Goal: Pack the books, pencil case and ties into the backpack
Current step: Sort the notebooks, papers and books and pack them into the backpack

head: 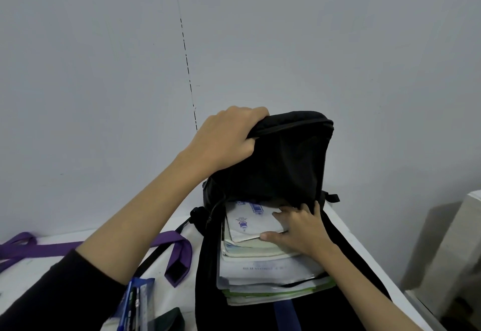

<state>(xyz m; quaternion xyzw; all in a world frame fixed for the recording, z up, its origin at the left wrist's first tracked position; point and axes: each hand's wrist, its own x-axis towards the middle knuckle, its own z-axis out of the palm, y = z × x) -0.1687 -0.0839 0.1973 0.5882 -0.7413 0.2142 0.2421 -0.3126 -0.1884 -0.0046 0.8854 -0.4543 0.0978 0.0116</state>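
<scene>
A black backpack (281, 158) lies on the white table (31, 276), its top flap lifted. My left hand (226, 135) grips the flap's upper left edge and holds it up. A stack of books (265, 270) sticks halfway out of the opening. My right hand (299, 229) rests on the top book, thumb at its near edge, fingertips reaching under the flap. A purple tie (179, 255) lies on the table left of the bag. A clear pencil case (135, 302) with blue pens sits at the lower left, partly behind my left sleeve.
A grey wall stands close behind the table. The table's right edge (369, 257) runs diagonally beside the bag. A pale boxy object (458, 250) stands on the floor to the right. A dark green item (171, 317) lies by the pencil case.
</scene>
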